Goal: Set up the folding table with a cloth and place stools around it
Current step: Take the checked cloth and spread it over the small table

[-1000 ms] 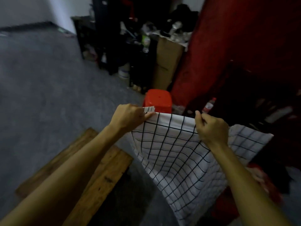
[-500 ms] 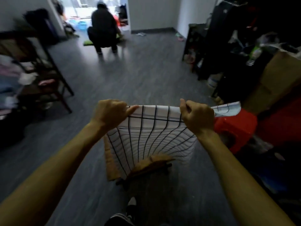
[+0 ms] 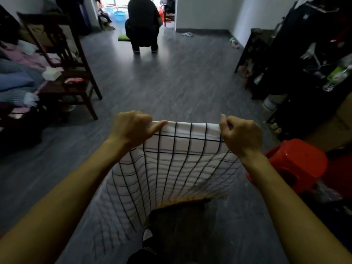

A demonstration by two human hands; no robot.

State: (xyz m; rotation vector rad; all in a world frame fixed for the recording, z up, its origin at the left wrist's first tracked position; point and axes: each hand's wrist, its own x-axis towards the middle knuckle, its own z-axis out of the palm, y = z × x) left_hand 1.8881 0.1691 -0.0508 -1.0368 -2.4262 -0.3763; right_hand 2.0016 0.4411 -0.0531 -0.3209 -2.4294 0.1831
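A white cloth (image 3: 171, 168) with a black grid hangs in front of me, stretched by its top edge. My left hand (image 3: 131, 128) pinches the top left corner and my right hand (image 3: 242, 134) pinches the top right. Below the cloth a strip of the brown wooden folding table (image 3: 182, 201) shows; most of it is hidden by the cloth. A red plastic stool (image 3: 297, 164) stands on the floor just right of my right wrist.
A dark wooden chair (image 3: 62, 73) and piled clothes (image 3: 17, 79) fill the left side. Dark shelves with bottles (image 3: 304, 60) line the right wall. A person (image 3: 142, 21) crouches at the far doorway. Grey floor (image 3: 171, 79) stretches ahead.
The view has swung left from the red curtain corner to the room. The cloth's loose right end is now gathered in, and the cloth hangs lower over the table.
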